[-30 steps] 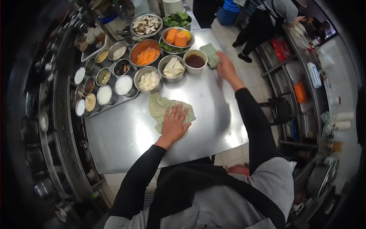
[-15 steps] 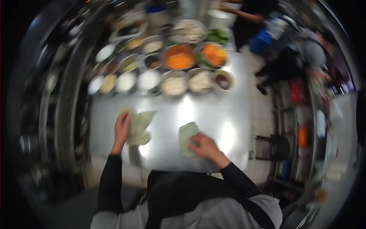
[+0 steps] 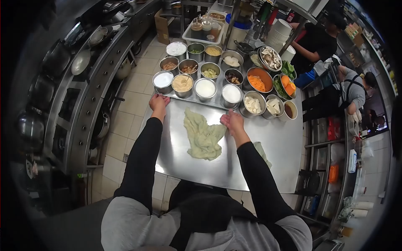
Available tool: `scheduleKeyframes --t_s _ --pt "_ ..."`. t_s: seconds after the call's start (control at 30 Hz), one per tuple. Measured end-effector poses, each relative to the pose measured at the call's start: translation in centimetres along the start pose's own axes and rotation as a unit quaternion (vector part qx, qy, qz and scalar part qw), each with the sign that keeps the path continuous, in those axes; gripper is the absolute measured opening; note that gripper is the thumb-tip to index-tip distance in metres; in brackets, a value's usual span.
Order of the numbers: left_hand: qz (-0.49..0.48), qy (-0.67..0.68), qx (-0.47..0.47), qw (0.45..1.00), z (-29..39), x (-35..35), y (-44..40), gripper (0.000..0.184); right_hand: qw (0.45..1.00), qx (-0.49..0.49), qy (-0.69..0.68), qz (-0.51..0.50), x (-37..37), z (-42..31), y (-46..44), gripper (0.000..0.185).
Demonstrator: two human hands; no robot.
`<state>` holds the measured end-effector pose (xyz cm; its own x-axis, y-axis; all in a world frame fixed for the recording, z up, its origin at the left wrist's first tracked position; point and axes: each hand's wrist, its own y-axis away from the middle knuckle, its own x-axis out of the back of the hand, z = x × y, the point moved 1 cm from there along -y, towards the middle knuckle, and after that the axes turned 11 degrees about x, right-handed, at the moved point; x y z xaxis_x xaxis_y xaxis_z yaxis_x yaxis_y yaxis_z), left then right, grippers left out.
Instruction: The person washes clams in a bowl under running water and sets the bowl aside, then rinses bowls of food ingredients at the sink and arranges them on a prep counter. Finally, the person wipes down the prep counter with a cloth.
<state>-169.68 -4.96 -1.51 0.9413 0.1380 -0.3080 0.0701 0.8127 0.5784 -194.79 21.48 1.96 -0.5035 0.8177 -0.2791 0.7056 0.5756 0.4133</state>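
Note:
My left hand (image 3: 159, 102) grips the front left corner of the metal tray (image 3: 193, 100), fingers curled at its edge. Near the tray's front right corner, my right hand (image 3: 233, 121) has its fingers bent against the edge. On the tray stand several metal cups, among them one with white powder (image 3: 163, 79), one with tan paste (image 3: 182, 83) and one with chopped green pieces (image 3: 210, 72). A crumpled green cloth (image 3: 204, 134) lies on the steel table between my forearms. Part of a second green cloth (image 3: 261, 153) shows beside my right forearm.
Right of the tray are bowls of shredded carrot (image 3: 256, 82), white chunks (image 3: 253, 104) and brown sauce (image 3: 290, 110). Behind is a white bin of bottles (image 3: 204, 32). Two people (image 3: 320, 39) work at the back right. A stove (image 3: 90, 90) runs along the left.
Both hands have let go of the green cloths and moved up to the tray's front edge. The cloths now lie on the table. The view has swung left.

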Motion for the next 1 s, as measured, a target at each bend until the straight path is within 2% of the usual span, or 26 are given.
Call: scheduleKeyframes --t_s 0.1,0.13,0.3,0.33,0.4,0.43,0.47,0.53,0.57,0.63,0.67,0.73,0.77,0.8,0.83,0.9,1.0 --pt "-0.014 0.011 0.015 1.000 0.5 -0.1 -1.2 0.034 0.998 0.017 0.059 0.020 -1.0 0.0 -1.6 0.029" --pt "-0.013 0.007 0.019 1.000 0.6 -0.1 -1.5 0.035 0.995 0.037 0.076 0.052 -1.3 -0.1 -1.8 0.021" --pt "-0.017 -0.039 0.012 0.999 1.3 0.7 -2.3 0.039 0.988 0.006 0.105 0.115 -2.0 -1.0 -2.2 0.020" --pt "0.044 -0.089 -0.068 0.993 1.9 0.9 -0.8 0.043 0.988 0.002 0.099 0.122 -2.1 -1.2 -2.0 0.021" --pt "0.077 -0.103 -0.194 0.972 3.4 1.5 0.1 0.037 0.971 0.066 0.223 0.051 -1.3 -1.6 -0.1 0.024" --pt "0.090 -0.109 -0.257 0.956 3.8 1.5 0.2 0.034 0.954 0.096 0.283 0.016 -1.1 -2.3 1.6 0.026" --pt "0.061 -0.122 -0.298 0.945 4.7 0.8 1.5 0.032 0.903 0.165 0.397 0.011 -1.1 -3.8 3.0 0.034" --pt "0.010 -0.149 -0.375 0.915 7.1 -0.3 6.0 0.030 0.791 0.406 0.457 0.038 -0.2 -5.9 2.1 0.037" --pt "-0.023 -0.141 -0.380 0.914 7.5 -0.8 8.1 0.029 0.759 0.433 0.485 0.039 -1.2 -9.0 2.3 0.036" --pt "-0.093 -0.122 -0.389 0.908 7.4 -3.1 12.4 0.027 0.738 0.529 0.418 0.004 -4.2 -13.7 -0.1 0.029" --pt "-0.125 -0.143 -0.377 0.907 6.8 -4.0 14.4 0.026 0.677 0.580 0.453 -0.010 -5.4 -14.9 -3.7 0.028" --pt "-0.199 -0.187 -0.346 0.898 4.4 -4.5 18.7 0.023 0.644 0.553 0.527 -0.054 -8.4 -16.5 -9.2 0.017" --pt "-0.218 -0.217 -0.327 0.894 3.3 -4.5 20.5 0.020 0.575 0.607 0.545 -0.065 -9.6 -16.5 -11.7 0.013" --pt "-0.237 -0.246 -0.310 0.887 2.5 -4.3 21.9 0.018 0.559 0.555 0.614 -0.044 -11.2 -16.6 -12.2 0.012" --pt "-0.254 -0.259 -0.303 0.882 1.9 -4.0 22.8 0.016 0.512 0.553 0.656 -0.045 -12.0 -15.5 -15.0 0.013" --pt "-0.261 -0.286 -0.297 0.873 1.1 -2.5 24.3 0.014 0.539 0.506 0.673 0.011 -12.8 -14.4 -16.8 0.014" --pt "-0.226 -0.315 -0.299 0.872 1.8 0.1 24.7 0.012 0.536 0.509 0.673 -0.027 -12.9 -14.5 -18.6 0.016"
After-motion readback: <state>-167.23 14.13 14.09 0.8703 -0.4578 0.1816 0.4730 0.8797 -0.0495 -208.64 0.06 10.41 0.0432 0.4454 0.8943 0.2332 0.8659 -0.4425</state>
